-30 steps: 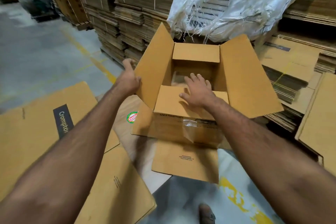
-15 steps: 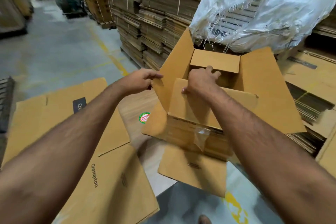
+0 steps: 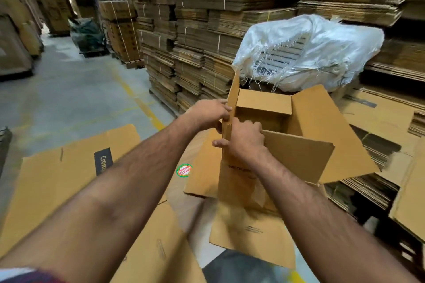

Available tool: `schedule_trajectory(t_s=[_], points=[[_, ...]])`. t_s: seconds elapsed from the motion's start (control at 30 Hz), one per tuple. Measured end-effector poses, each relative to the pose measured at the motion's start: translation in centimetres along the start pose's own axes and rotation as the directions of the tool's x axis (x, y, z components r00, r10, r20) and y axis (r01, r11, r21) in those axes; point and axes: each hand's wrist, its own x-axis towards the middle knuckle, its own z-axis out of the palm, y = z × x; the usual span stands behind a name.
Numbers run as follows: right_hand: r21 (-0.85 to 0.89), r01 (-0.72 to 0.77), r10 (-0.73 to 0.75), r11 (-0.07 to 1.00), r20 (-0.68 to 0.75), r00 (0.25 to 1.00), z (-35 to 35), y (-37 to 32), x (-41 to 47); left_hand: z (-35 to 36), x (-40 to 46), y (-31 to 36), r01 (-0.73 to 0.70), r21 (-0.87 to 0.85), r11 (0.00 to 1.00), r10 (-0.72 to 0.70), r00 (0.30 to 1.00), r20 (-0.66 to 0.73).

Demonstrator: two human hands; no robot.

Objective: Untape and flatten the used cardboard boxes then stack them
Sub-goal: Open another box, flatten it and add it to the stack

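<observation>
Your left hand (image 3: 208,111) and right hand (image 3: 245,139) both grip the box's (image 3: 305,122) left flap. The open box sits on flat cardboard (image 3: 57,174) on the floor. Push the corners inward together, so it folds flat.

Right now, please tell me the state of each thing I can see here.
Open brown cardboard box: upright, flaps open, not flattened.
Left hand: grips the box's left flap.
Right hand: grips the near flap's edge.
Flattened brown cardboard sheets: lying flat on the floor.
White woven sack: torn, frayed.
</observation>
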Motion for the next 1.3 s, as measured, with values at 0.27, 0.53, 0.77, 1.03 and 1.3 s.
schedule_trajectory(t_s=[0.27, 0.53, 0.77, 1.03, 1.3], points=[[-0.069, -0.217, 0.206, 0.974, -0.129, 0.970, -2.5, 4.1, -0.1, -2.3, 3.7, 4.4, -0.070, 0.193, 0.979, 0.114, 0.967, -0.227], [0.172, -0.205, 0.240, 0.964, -0.219, 0.946, -6.9, 9.1, -1.5, -6.0, 7.8, 7.3, -0.306, 0.022, 0.952, 0.291, 0.877, -0.383], [0.138, -0.123, 0.181, 0.983, -0.583, 0.792, -14.0, 11.4, -4.7, -8.3, 10.2, 7.7, -0.316, -0.255, 0.914, 0.164, 0.862, -0.480], [-0.080, 0.069, -0.105, 0.994, -0.665, 0.740, -18.1, 9.9, -5.9, -9.7, 8.9, 7.1, -0.298, -0.443, 0.846, 0.029, 0.854, -0.519], [-0.085, 0.300, -0.263, 0.950, -0.737, 0.623, -21.2, 8.4, -6.7, -12.4, 4.8, 3.3, -0.215, -0.670, 0.710, -0.137, 0.892, -0.431]])
